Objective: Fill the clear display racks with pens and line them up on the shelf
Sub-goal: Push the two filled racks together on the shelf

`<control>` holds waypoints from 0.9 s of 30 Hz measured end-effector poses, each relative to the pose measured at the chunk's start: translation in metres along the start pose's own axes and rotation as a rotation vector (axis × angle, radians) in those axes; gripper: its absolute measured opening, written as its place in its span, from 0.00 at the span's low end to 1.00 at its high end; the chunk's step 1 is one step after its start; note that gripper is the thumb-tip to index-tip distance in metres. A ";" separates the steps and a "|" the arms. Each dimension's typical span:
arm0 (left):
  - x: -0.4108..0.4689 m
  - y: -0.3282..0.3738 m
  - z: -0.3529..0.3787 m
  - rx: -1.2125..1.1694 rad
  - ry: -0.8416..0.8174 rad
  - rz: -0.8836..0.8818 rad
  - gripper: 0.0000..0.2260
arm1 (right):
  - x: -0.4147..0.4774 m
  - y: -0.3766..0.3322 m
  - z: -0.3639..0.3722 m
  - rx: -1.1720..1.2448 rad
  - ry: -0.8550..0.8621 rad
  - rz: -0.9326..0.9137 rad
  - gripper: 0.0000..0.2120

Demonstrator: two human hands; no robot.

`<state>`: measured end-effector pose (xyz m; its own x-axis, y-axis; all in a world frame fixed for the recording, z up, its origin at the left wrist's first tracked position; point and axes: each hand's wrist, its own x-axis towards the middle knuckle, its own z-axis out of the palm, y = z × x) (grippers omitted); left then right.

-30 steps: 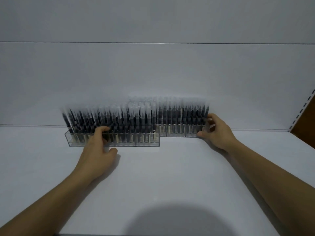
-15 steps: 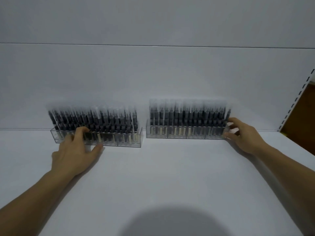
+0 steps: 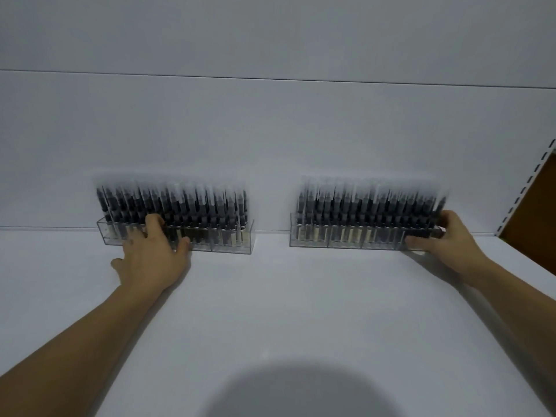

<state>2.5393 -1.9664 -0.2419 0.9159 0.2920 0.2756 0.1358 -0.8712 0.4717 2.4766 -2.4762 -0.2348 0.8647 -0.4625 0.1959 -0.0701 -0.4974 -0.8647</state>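
- Fingers (image 3: pixel 155 221) of the left hand (image 3: pixel 150 260) hook over the front wall of the left rack (image 3: pixel 231 245), with the thumb pressed on its front face. Blur hides how far they reach in among the pens (image 3: pixel 195 206).
- Right hand (image 3: pixel 442 236) clamps the right end of the right rack (image 3: pixel 331 240), fingers round the end wall and thumb on the lower front edge.
- Both racks are full and stand on the shelf (image 3: pixel 270 311) near the back panel (image 3: pixel 270 130), with a clear gap between them.
- Step in hand, as I read it, is the line-up.
- Slide, don't lift: the tall pens likely make the racks top-heavy.
- Push low on the walls and keep the bases flat.
- Square both front edges to the back seam, then set the gap.
- Keep fingertips off the pens so none get knocked askew.
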 end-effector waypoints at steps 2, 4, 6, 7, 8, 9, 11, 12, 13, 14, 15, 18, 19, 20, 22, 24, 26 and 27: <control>0.003 0.004 0.005 -0.026 0.010 -0.014 0.25 | 0.001 -0.002 0.002 0.065 0.010 0.024 0.39; 0.005 0.006 0.008 -0.047 0.017 -0.020 0.25 | 0.004 -0.003 -0.002 0.024 -0.055 0.020 0.35; 0.006 0.006 0.011 -0.059 0.021 -0.018 0.24 | 0.008 -0.004 -0.009 -0.016 -0.194 0.013 0.29; 0.006 0.005 0.011 -0.067 0.021 -0.017 0.24 | 0.010 -0.006 -0.013 -0.023 -0.275 0.008 0.28; 0.006 0.005 0.011 -0.075 0.020 -0.018 0.24 | 0.012 -0.008 -0.016 -0.028 -0.355 0.002 0.29; 0.005 0.005 0.011 -0.079 0.017 -0.017 0.24 | 0.015 -0.009 -0.018 -0.024 -0.427 -0.007 0.31; 0.004 0.005 0.011 -0.072 0.003 -0.011 0.25 | 0.017 -0.013 -0.017 0.011 -0.519 -0.019 0.34; 0.003 0.006 0.010 -0.070 -0.006 -0.014 0.26 | 0.018 -0.014 -0.015 0.032 -0.539 -0.021 0.34; 0.003 0.005 0.010 -0.070 -0.014 -0.017 0.28 | 0.020 -0.015 -0.013 0.051 -0.543 -0.019 0.34; 0.002 0.005 0.010 -0.073 -0.022 -0.017 0.29 | 0.020 -0.016 -0.010 0.066 -0.543 -0.018 0.33; 0.002 0.005 0.010 -0.081 -0.030 -0.015 0.29 | 0.022 -0.015 -0.009 0.076 -0.547 -0.015 0.32; 0.002 0.004 0.008 -0.113 -0.029 -0.005 0.29 | 0.021 -0.015 -0.009 0.060 -0.573 -0.018 0.30; 0.002 0.002 0.008 -0.121 -0.031 0.000 0.30 | 0.018 -0.014 -0.011 0.059 -0.578 -0.009 0.30; 0.002 0.000 0.008 -0.124 -0.040 0.002 0.30 | 0.015 -0.016 -0.013 0.064 -0.587 -0.012 0.31; 0.001 -0.001 0.003 -0.160 -0.055 0.007 0.29 | 0.003 -0.021 -0.016 0.065 -0.588 -0.016 0.33; -0.009 0.007 -0.005 -0.248 -0.015 0.049 0.22 | -0.010 -0.026 -0.021 0.028 -0.614 -0.001 0.34; -0.026 0.023 -0.012 -0.306 0.032 0.171 0.13 | -0.025 -0.033 -0.027 -0.013 -0.645 -0.020 0.34; -0.037 0.032 -0.014 -0.328 0.005 0.265 0.10 | -0.033 -0.037 -0.030 -0.024 -0.661 -0.011 0.35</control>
<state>2.5044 -1.9995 -0.2252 0.9010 0.0772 0.4270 -0.2325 -0.7449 0.6253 2.4354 -2.4649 -0.1955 0.9880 0.0872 -0.1272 -0.0638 -0.5196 -0.8520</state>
